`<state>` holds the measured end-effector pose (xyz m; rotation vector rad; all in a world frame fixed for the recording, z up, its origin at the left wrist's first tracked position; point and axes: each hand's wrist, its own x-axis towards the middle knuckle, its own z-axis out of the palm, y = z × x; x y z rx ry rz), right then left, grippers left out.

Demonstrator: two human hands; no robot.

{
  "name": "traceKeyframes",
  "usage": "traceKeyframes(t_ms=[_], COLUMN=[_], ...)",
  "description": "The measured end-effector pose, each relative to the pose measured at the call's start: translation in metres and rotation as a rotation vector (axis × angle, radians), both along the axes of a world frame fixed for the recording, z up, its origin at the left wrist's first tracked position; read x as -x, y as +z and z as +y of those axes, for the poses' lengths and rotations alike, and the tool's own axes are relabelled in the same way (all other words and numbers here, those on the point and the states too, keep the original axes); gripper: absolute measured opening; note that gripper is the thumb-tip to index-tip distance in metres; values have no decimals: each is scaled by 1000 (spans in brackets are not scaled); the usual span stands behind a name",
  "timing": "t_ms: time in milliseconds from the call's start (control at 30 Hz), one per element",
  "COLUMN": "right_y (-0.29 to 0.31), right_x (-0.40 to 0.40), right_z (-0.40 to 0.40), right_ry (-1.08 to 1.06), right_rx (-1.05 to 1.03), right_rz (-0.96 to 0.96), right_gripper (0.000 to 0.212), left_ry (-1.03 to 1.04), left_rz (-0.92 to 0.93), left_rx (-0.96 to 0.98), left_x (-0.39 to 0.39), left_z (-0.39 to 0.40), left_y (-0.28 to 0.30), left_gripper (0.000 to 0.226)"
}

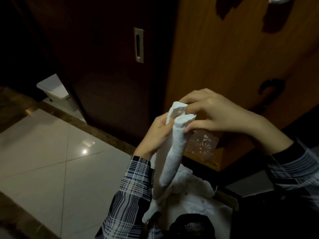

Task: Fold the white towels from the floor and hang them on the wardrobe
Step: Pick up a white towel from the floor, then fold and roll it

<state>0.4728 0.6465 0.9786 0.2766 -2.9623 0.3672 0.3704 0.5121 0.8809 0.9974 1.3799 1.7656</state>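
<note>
A white towel, folded into a narrow strip, hangs down in front of the wardrobe door. My left hand grips its upper part from the left. My right hand pinches the top end of the same towel from the right. Below the hands, more white towels lie in a heap on the floor. Another piece of white cloth shows at the top edge of the lighter wooden door.
A dark sliding door with a metal recessed handle stands to the left. A white bin sits beside it. A dark hook-shaped handle is on the lighter door. A clear plastic bag lies behind the towel. Glossy floor tiles spread to the left.
</note>
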Motion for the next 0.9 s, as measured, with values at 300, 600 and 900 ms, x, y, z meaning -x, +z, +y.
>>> traceKeyframes(t_ms=[300,600,900], right_y=[-19,-22,-9], right_x=[1,2,-2], right_z=[-2,-5,-3], right_ry=[-149,-220,-150], right_rx=[249,483,730], right_rz=[191,272,201], right_gripper=[41,25,24], left_ry=[44,-24,-78], left_rz=[-62,-99,113], left_rx=[-42,-36,116], left_x=[-7,-9,-4], left_z=[4,0,-10], left_y=[5,7,3], left_gripper=[29,57,38])
